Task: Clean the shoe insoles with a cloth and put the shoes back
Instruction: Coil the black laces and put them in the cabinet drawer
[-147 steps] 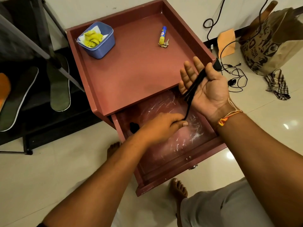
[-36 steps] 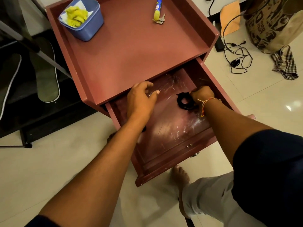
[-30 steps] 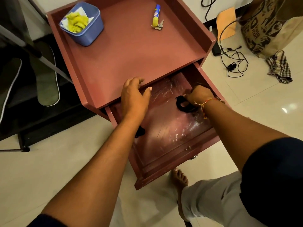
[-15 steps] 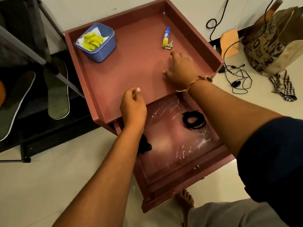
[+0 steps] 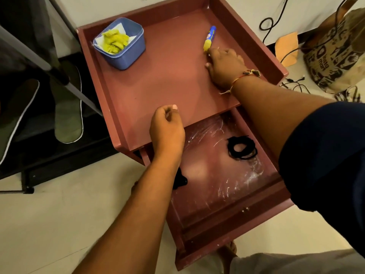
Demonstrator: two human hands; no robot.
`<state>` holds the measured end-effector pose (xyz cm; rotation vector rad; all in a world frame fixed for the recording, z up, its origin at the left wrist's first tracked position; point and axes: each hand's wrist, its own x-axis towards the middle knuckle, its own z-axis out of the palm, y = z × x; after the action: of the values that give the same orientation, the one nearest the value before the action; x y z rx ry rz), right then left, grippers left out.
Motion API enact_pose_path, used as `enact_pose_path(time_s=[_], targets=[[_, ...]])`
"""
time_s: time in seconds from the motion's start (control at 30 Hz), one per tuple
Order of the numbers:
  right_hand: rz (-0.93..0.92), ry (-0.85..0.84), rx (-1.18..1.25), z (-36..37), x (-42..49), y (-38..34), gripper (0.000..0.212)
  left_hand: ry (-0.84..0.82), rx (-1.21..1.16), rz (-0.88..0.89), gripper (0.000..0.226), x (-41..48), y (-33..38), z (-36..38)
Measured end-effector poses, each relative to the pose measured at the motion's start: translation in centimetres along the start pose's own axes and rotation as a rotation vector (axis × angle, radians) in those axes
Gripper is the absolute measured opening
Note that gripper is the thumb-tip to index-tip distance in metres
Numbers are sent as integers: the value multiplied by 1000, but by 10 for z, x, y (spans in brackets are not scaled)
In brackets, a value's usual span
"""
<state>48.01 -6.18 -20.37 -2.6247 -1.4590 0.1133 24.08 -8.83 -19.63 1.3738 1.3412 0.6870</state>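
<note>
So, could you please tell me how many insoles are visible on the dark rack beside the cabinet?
2. One green insole lies on the rack just left of the cabinet; another, white-edged insole lies further left, cut off by the picture's edge. More may be hidden outside the view.

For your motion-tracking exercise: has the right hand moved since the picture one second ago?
Yes. The right hand left the open drawer and moved up onto the tabletop, now at the blue-and-yellow tube.
</note>
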Motion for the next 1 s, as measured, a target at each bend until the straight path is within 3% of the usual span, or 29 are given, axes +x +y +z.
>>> enact_pose_path(time_s=[0.1, 0.2, 0.63, 0.73, 0.8, 0.9, 1.0], targets=[[-107, 109, -31, -2, -19, -1, 29, -12, -15, 3, 13, -1, -1, 2], [-197, 145, -67, -9, -45, 1, 30, -37, -3, 10, 9, -4, 0, 3], [-301, -35, -132, -36, -131, 21, 19, -90, 143, 74, 7, -12, 0, 6], [-167, 17, 68, -42, -146, 21, 17, -91, 154, 86, 7, -12, -2, 6], [25, -14, 360, -44, -158, 19, 13, -90, 154, 93, 7, -11, -3, 6], [236, -329, 812, -32, -183, 13, 8, -84, 161, 103, 6, -10, -5, 7], [288, -535, 783, 0, -203, 7, 8, -80, 161, 116, 5, -9, -6, 7]])
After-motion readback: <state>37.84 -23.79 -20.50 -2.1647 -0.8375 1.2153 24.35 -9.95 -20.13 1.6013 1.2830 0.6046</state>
